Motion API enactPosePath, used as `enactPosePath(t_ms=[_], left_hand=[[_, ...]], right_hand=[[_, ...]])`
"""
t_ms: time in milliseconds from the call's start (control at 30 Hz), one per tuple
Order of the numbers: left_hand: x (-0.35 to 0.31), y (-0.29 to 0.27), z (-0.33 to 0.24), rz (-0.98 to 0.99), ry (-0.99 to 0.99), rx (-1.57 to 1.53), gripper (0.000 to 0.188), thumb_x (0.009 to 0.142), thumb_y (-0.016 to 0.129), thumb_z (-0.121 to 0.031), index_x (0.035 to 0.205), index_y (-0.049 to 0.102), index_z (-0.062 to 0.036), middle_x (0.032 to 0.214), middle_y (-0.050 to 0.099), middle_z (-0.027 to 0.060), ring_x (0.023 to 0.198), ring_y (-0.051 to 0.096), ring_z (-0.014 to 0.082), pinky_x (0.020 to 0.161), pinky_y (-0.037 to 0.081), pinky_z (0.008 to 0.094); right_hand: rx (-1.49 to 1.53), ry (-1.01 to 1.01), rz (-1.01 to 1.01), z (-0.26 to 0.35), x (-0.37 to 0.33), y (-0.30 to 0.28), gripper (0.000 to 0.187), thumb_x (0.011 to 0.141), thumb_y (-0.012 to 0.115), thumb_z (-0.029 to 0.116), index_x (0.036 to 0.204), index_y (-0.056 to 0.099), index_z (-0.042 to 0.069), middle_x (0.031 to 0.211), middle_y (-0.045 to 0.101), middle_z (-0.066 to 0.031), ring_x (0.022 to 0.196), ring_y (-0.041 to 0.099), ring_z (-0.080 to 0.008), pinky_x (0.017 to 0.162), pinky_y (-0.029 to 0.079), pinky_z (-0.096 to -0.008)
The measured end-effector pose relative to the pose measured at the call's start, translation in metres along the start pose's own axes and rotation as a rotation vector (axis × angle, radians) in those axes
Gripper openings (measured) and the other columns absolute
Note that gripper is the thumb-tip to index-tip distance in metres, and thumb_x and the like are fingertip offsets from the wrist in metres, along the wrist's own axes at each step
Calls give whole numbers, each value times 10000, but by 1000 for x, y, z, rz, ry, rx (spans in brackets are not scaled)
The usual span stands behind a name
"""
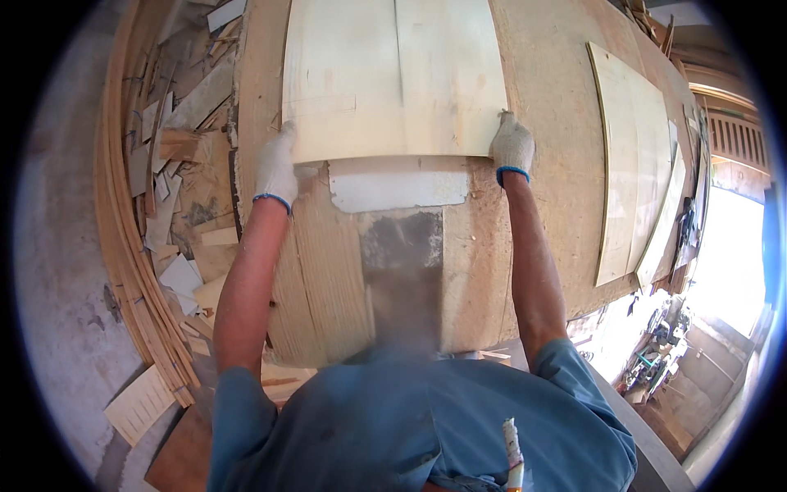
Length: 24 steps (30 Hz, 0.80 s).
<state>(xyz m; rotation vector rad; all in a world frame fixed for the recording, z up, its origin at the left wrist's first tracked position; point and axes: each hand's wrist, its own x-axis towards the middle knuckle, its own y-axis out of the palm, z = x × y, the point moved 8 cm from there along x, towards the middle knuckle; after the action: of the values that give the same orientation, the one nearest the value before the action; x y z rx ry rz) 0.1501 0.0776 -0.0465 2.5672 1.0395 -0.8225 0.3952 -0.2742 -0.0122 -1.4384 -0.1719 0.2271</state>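
A large pale wood sheet (352, 74) lies on the wooden work table (336, 254), with a dark seam running along its middle. My left hand (276, 168), in a white knit glove with a blue cuff, closes on the sheet's left edge by the near corner. Across from it, my right hand (513, 146), gloved alike, grips the right edge at the other near corner. The fingers of both hands are partly hidden. Just on my side of the sheet, a white patch (398, 190) and a dark worn area (402, 246) mark the table.
Other pale sheets (631, 164) rest on the table's right side. Wood offcuts (176, 180) are heaped at the left, beside long bundled strips (123, 230). Cluttered tools or parts (656, 344) lie beyond the table at the lower right, near a bright opening (730, 254).
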Motion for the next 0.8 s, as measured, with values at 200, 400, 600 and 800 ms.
enactPosePath(t_ms=[200,400,600,800], left_hand=[[21,8,-14,52,2,4,499,982,485,-464,1132,642,-15,1002,691,106,805,677,181,574,552,329],[49,18,-39,52,54,-50,430,967,513,-446,1119,651,-69,910,704,72,660,671,174,475,532,297],[128,-13,-13,-29,208,-70,406,949,547,-438,1139,645,-93,956,708,77,667,677,191,444,527,307],[141,-12,-17,-97,175,30,397,957,529,-451,1142,644,-119,975,705,78,690,676,194,468,534,301]], right_hand=[[-9,31,19,1,29,8,290,906,483,160,1160,609,102,1024,683,-211,959,659,-392,813,528,-486],[53,94,1,16,64,4,321,906,478,192,1182,609,96,1054,680,-212,997,650,-400,836,522,-489],[77,47,78,22,79,-9,345,936,434,219,1219,593,102,1156,652,-199,1084,623,-389,909,501,-492],[309,151,33,12,79,3,393,966,406,340,1203,601,92,1165,649,-199,1094,617,-403,887,510,-498]])
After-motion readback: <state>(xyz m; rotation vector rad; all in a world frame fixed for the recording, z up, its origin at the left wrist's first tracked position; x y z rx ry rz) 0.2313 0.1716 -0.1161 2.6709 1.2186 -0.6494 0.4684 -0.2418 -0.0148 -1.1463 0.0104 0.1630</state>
